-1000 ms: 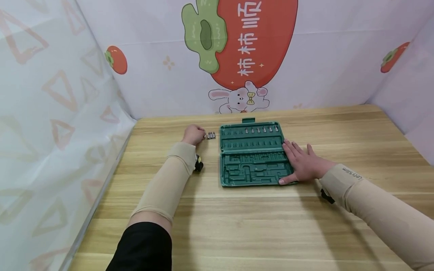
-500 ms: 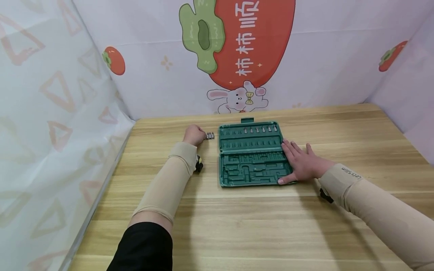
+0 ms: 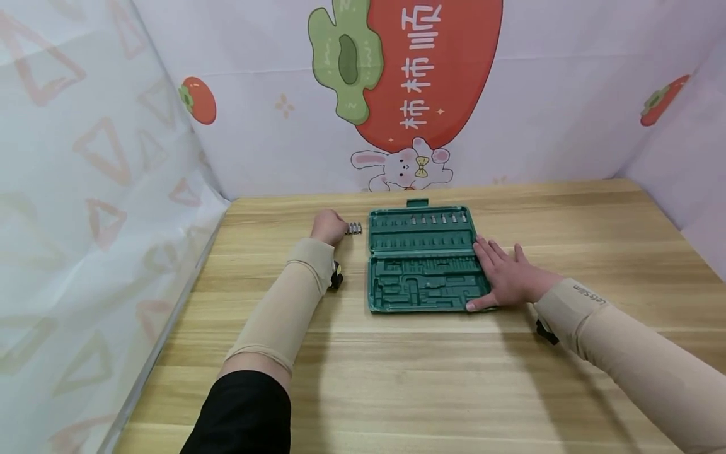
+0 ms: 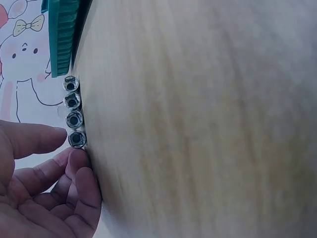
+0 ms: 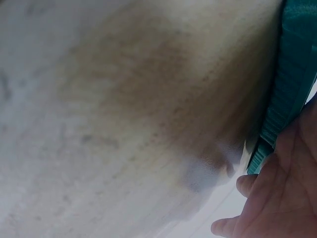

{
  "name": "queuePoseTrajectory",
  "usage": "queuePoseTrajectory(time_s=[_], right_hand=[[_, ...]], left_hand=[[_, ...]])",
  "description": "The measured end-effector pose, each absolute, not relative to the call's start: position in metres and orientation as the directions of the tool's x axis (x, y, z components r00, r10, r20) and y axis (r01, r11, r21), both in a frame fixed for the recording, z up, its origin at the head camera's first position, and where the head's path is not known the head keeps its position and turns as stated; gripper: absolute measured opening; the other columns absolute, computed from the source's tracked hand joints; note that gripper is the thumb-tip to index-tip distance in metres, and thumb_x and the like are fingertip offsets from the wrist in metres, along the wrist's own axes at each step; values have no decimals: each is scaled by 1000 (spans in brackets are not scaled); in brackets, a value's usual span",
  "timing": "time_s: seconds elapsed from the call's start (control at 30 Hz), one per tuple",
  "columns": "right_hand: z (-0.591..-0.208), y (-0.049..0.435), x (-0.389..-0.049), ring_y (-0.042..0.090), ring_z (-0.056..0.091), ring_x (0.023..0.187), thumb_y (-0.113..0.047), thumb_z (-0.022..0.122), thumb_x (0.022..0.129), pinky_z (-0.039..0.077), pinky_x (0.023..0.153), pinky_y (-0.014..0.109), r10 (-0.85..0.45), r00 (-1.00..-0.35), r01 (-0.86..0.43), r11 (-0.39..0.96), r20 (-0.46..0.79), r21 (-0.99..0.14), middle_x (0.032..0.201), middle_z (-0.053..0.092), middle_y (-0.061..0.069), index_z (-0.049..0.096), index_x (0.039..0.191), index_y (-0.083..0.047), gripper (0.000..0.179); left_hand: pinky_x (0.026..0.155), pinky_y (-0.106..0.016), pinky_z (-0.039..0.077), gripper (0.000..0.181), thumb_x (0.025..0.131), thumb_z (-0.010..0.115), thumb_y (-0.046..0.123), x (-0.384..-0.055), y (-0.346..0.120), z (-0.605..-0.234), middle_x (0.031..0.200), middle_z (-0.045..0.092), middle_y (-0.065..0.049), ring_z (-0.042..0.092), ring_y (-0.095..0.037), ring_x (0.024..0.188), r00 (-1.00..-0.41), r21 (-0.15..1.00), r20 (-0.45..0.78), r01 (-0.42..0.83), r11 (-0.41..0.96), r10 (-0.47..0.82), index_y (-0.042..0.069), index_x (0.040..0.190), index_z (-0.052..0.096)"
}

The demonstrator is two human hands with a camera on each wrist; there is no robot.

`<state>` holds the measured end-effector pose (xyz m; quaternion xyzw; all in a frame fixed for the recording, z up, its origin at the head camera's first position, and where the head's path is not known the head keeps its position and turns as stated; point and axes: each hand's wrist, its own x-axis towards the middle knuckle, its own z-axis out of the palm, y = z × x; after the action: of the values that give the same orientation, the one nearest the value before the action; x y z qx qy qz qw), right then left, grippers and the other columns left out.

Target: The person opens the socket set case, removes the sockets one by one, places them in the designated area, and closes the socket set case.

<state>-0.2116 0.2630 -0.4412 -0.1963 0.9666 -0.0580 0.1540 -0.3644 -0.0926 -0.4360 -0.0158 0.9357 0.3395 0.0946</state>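
Note:
On the table, left of an open green tool case (image 3: 414, 253), stands a tight row of several small metal sockets (image 3: 355, 228). My left hand (image 3: 329, 227) is at the row's left end. In the left wrist view its thumb and curled index finger pinch the end socket (image 4: 77, 139), whose square hole faces the camera. My right hand (image 3: 507, 272) lies spread along the case's right edge, fingers straight, thumb over the lower right corner. More sockets (image 3: 443, 219) sit in the case's upper row, toward its right side.
The wooden table (image 3: 408, 384) runs back to a printed cloth backdrop (image 3: 255, 145). A white patterned cloth (image 3: 113, 252) hangs along the left side. The case's lower half has bare moulded recesses.
My left hand has shifted slightly right, bringing the end socket, which stood a little apart, up against the row. The right hand stays on the case.

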Motion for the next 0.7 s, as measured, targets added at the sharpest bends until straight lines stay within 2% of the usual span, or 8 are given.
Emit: queuePoseTrajectory(time_s=[0.3,0.53,0.7], right_hand=[[-440,263,-211,51,6,140,-86,52,68,0,100,76,-396,-876,-360,917,-274,-174,156,1,30,6,149,10,134],[-442,265,-209,50,7,140,-86,53,69,1,99,76,-398,-876,-358,915,-273,-185,156,2,29,7,149,11,133],[-442,269,-209,50,9,140,-86,52,68,1,99,76,-405,-877,-368,912,-260,-179,156,4,28,9,149,10,133]], left_hand=[[41,-26,26,42,95,41,7,-373,-90,-433,47,28,3,25,-12,40,-981,634,-191,-105,766,23,12,54,35],[39,-27,26,41,97,39,9,-363,-60,-416,49,29,1,25,-14,41,-983,695,-167,-67,716,70,12,56,34],[48,-28,34,30,98,45,14,-360,-23,-405,63,40,-1,38,-15,53,-973,694,-172,-9,720,153,10,69,49]])
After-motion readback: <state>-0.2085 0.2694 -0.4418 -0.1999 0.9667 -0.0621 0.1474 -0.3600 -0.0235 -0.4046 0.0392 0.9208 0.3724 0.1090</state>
